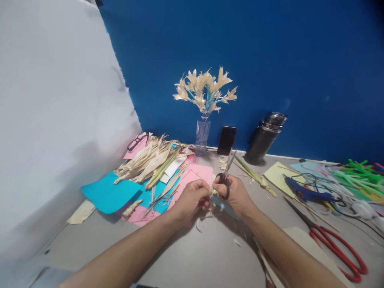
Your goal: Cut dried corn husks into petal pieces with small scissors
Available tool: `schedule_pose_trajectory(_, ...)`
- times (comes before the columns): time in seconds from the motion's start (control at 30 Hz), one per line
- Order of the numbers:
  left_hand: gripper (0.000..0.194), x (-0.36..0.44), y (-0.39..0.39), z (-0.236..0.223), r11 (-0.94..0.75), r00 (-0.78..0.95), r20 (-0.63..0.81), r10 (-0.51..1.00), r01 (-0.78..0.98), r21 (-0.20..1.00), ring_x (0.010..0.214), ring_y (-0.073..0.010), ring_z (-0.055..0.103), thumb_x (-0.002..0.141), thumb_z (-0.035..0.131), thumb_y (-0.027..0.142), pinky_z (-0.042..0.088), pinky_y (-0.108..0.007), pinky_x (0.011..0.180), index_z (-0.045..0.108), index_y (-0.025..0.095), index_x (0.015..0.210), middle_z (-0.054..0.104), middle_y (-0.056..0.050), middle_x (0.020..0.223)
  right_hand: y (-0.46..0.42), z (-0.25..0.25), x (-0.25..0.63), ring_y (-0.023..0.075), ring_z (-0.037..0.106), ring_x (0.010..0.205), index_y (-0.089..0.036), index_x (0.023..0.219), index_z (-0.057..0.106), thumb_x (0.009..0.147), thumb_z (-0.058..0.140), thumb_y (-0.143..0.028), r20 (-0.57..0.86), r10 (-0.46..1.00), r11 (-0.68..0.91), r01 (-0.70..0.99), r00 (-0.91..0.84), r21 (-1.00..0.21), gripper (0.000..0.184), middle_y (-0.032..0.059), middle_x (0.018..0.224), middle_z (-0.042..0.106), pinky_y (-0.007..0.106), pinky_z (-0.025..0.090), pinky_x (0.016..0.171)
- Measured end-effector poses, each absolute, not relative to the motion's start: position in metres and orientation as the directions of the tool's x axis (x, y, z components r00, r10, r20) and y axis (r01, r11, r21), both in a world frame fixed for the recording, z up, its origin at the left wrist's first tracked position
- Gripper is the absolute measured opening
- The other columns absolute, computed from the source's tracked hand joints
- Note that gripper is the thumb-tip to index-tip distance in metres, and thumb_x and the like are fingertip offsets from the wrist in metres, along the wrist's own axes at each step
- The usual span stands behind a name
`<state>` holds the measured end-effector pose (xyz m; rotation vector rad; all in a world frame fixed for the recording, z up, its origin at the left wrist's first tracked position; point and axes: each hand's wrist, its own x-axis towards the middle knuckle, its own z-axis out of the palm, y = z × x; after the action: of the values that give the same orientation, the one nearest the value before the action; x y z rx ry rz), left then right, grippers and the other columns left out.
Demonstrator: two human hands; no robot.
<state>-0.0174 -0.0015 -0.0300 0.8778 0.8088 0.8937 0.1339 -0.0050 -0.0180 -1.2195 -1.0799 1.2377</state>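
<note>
My right hand is closed around small black-handled scissors, whose blades point up and away from me. Close beside it, my left hand is pinched shut, its fingertips nearly meeting the right ones. Whatever sits in that pinch is too small and too covered to name; a little pale material shows between the hands. Beyond them stands a clear plastic bottle holding a bunch of cream flowers that look made of dried husk, on light blue stems. Small trimmings lie on the table under my hands.
Dried corn husks are heaped at left over pink and blue paper, with glasses behind. A phone and a dark flask stand by the blue wall. At right lie a blue glue gun, large red-handled scissors and green pipe cleaners.
</note>
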Motion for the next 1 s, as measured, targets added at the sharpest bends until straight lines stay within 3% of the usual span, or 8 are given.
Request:
schedule_pose_trajectory(0.23,0.019,-0.015,-0.002,-0.028,0.355,0.429,-0.199,0.881,-0.322,0.878,0.053,-0.0098,0.058,0.068,0.072,0.024,0.040,-0.018,0.045,0.056,0.017,0.076,0.064,-0.002,0.072,-0.005,-0.016,0.130,0.0126,0.050,0.051,-0.020,0.075,0.058,0.060,0.074,-0.030,-0.013,0.990,0.002,-0.104,0.142,-0.995,0.024,-0.0030,0.058,0.057,0.025,0.040,0.050)
schedule_pose_trajectory(0.4,0.020,-0.014,-0.001,-0.027,0.334,0.368,-0.193,0.910,-0.370,0.867,0.045,-0.0102,0.054,0.071,0.072,0.027,0.045,-0.022,0.045,0.055,0.017,0.072,0.060,0.000,0.058,-0.006,-0.019,0.128,0.0136,0.051,0.053,-0.019,0.076,0.059,0.062,0.075,-0.032,-0.023,0.986,-0.007,-0.096,0.167,-0.995,0.024,-0.0019,0.060,0.059,0.026,0.041,0.052)
schedule_pose_trajectory(0.53,0.019,-0.019,0.002,-0.017,0.353,0.388,-0.182,0.904,-0.434,0.829,0.041,-0.0110,0.051,0.068,0.071,0.021,0.047,-0.025,0.044,0.053,0.019,0.066,0.055,0.003,0.049,-0.004,-0.017,0.135,0.0125,0.047,0.055,-0.017,0.075,0.062,0.062,0.078,-0.032,-0.037,0.996,-0.031,-0.074,0.079,-0.997,0.025,-0.0021,0.061,0.057,0.025,0.037,0.052)
schedule_pose_trajectory(0.7,0.020,-0.023,0.005,-0.017,0.383,0.370,-0.229,0.900,-0.424,0.821,0.045,-0.0084,0.053,0.067,0.073,0.016,0.043,-0.018,0.043,0.053,0.016,0.063,0.059,0.001,0.056,0.001,-0.013,0.143,0.0113,0.042,0.054,-0.017,0.074,0.064,0.062,0.079,-0.033,-0.019,0.995,-0.012,-0.079,0.096,-0.997,0.025,-0.0033,0.060,0.054,0.025,0.034,0.051)
schedule_pose_trajectory(0.83,0.013,-0.022,0.007,-0.026,0.467,0.455,-0.244,0.856,-0.480,0.742,0.047,-0.0091,0.054,0.070,0.069,0.015,0.051,-0.024,0.047,0.056,0.015,0.069,0.060,0.000,0.063,0.001,-0.018,0.141,0.0113,0.043,0.052,-0.017,0.076,0.065,0.059,0.082,-0.033,-0.064,0.993,-0.056,-0.079,0.098,-0.995,0.028,-0.0033,0.060,0.056,0.025,0.035,0.050)
schedule_pose_trajectory(1.0,0.014,-0.022,0.009,-0.028,0.485,0.465,-0.247,0.850,-0.508,0.712,0.046,-0.0085,0.050,0.073,0.072,0.017,0.052,-0.026,0.049,0.058,0.015,0.074,0.060,0.000,0.065,-0.004,-0.020,0.136,0.0118,0.046,0.049,-0.017,0.071,0.065,0.066,0.081,-0.042,-0.091,0.993,-0.100,-0.116,-0.081,-0.988,0.030,-0.0039,0.055,0.053,0.025,0.036,0.049)
